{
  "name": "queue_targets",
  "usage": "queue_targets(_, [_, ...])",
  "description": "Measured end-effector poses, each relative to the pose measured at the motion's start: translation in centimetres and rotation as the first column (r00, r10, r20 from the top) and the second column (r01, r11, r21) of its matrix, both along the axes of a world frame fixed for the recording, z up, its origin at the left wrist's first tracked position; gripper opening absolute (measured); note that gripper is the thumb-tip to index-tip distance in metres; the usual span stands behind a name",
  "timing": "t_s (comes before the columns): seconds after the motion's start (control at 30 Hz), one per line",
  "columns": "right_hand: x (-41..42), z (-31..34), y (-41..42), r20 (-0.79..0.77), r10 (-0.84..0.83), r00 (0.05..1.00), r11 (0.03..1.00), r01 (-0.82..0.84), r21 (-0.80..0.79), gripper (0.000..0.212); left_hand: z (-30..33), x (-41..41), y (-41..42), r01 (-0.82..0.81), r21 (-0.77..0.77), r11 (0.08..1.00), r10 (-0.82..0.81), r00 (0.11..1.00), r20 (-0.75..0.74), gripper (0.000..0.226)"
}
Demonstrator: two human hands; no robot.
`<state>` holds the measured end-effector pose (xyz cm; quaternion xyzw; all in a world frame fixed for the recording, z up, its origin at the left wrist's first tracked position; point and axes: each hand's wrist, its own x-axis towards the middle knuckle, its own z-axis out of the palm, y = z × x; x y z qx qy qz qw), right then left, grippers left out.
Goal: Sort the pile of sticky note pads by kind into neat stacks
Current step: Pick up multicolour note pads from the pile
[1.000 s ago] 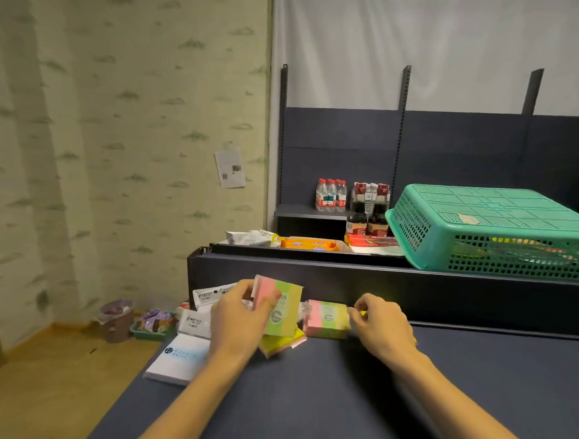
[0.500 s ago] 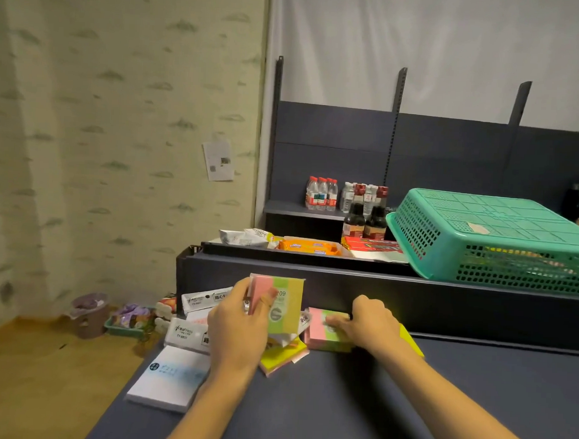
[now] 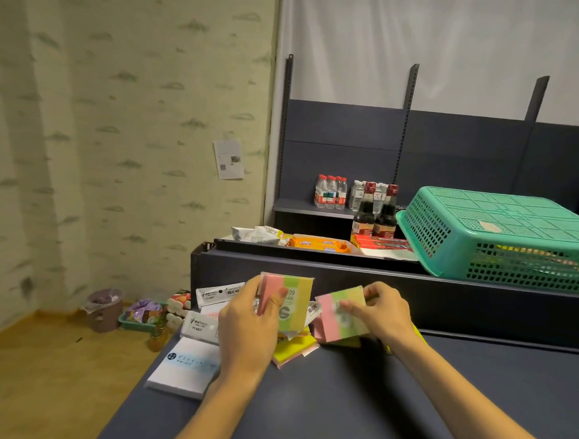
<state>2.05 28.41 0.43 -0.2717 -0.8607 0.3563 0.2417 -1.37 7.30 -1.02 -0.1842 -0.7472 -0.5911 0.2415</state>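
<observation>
My left hand (image 3: 246, 329) grips a pink, green and yellow striped pad (image 3: 292, 301), held upright above the pile. In my right hand (image 3: 383, 316) is a second striped pad (image 3: 335, 314) of the same kind, tilted and raised just off the dark table (image 3: 341, 401). Under them lie loose yellow and pink pads (image 3: 293, 351). A flat white pad (image 3: 186, 368) sits at the table's left edge. Behind my left hand lie white packaged pads (image 3: 200, 324) with black print.
A raised dark ledge (image 3: 459, 300) runs along the table's far side. On it rest an upturned green plastic basket (image 3: 497, 236), snack packets (image 3: 317, 244) and dark sauce bottles (image 3: 373, 219). The table's left edge drops to the wooden floor, where a small bin (image 3: 101, 309) stands.
My right hand has lifted the second striped pad off the table and tilted it toward the one in my left hand. The left hand's pad stays raised. The camera view has shifted slightly.
</observation>
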Motion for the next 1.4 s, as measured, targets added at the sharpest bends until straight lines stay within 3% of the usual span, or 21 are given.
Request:
queue_targets(0.13, [2.6, 0.5, -0.1, -0.201, 0.145, 0.969, 0.989, -0.141, 0.037, 0.035, 0.2, 0.4, -0.1, -0.018, 0.042, 0.999, 0.017, 0.999, 0.037, 0.033])
queue_targets(0.3, [5.8, 1.1, 0.6, -0.134, 0.168, 0.977, 0.919, -0.106, 0.379, 0.031, 0.5, 1.1, 0.2, -0.043, -0.042, 0.998, 0.045, 0.998, 0.043, 0.021])
queue_targets(0.43, [8.3, 1.3, 0.9, -0.166, 0.149, 0.975, 0.859, -0.044, 0.51, 0.03, 0.6, 2.4, 0.5, -0.046, -0.101, 0.994, 0.052, 0.997, 0.055, 0.018])
queue_targets(0.53, [9.9, 0.5, 1.4, -0.208, 0.155, 0.966, 0.898, -0.05, 0.437, 0.029, 0.4, 3.8, 0.5, -0.049, -0.106, 0.993, 0.056, 0.996, 0.066, 0.02])
queue_targets(0.7, [12.4, -0.5, 1.4, -0.329, 0.117, 0.937, 0.989, -0.079, 0.126, 0.025, -0.4, 6.2, 0.3, -0.05, -0.108, 0.993, 0.061, 0.993, 0.103, 0.026])
queue_targets(0.87, [14.4, -0.5, 0.5, -0.28, 0.009, 0.96, 0.999, -0.023, -0.047, 0.026, -0.5, 8.0, -0.8, -0.034, -0.144, 0.989, 0.058, 0.985, 0.163, 0.03])
queue_targets(1.17, [17.5, -0.2, -3.5, -0.179, -0.057, 0.982, 0.998, 0.052, -0.034, 0.023, -0.7, 10.5, -3.2, 0.074, -0.172, 0.982, -0.03, 0.97, 0.243, 0.03])
queue_targets(1.4, [23.7, -2.4, -3.1, -0.088, -0.14, 0.986, 0.987, 0.146, 0.066, 0.025, -3.1, 13.6, -0.6, 0.178, -0.176, 0.968, -0.116, 0.943, 0.313, 0.032])
